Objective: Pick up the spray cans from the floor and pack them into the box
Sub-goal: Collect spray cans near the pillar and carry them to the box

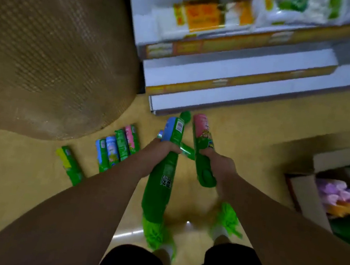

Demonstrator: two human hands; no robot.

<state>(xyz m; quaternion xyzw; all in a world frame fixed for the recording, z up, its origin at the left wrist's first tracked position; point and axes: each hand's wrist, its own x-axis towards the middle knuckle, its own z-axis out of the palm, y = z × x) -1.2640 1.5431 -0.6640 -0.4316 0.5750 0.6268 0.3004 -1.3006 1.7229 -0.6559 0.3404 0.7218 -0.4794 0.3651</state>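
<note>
Nearest the camera, two dark trouser knees and two bright green shoes stand on the tan floor. Above them, the left hand is curled around at least two spray cans: a long all-green can pointing back toward the person and a blue-labelled can pointing away; how many more it holds cannot be told. Just right of the left hand, the right hand is wrapped around a pink-topped can, with a green cap showing at its near end. One more green can lies crosswise between the two hands; which hand carries it cannot be told. Left of the left hand, a row of cans lies side by side on the floor, and a yellow-labelled can lies apart, farther left. Well right of the right hand, an open cardboard box sits on the floor with coloured items inside, blurred. Beyond the hands, white store shelves carry packaged goods, and a large brown mesh-textured column stands far left.
</note>
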